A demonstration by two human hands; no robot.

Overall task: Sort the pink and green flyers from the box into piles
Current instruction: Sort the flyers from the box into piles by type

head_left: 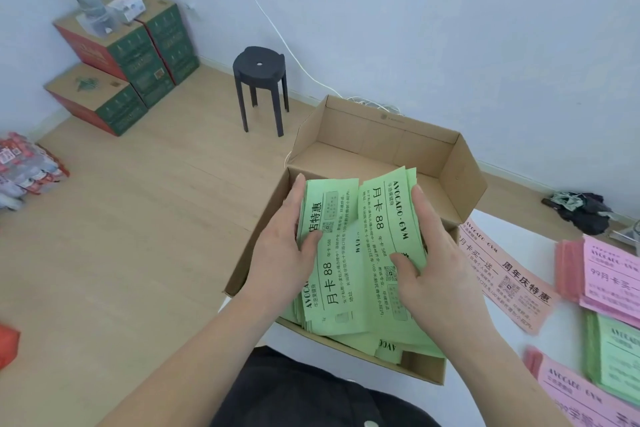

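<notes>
Green printed paper flyers point(349, 274) sit in a loose heap inside the open brown cardboard box point(381, 135), toward its six o'clock end. The left hand point(287, 236) clasps one sheaf at nine o'clock, thumb on top and fingers round the edge. The right hand point(436, 253) clasps another at three o'clock the same way, probably to square the stack for lifting out. At the box's three to four o'clock, on the white table point(519, 229), pink flyers point(611, 274) and a green pile point(620, 360) lie separated by colour.
</notes>
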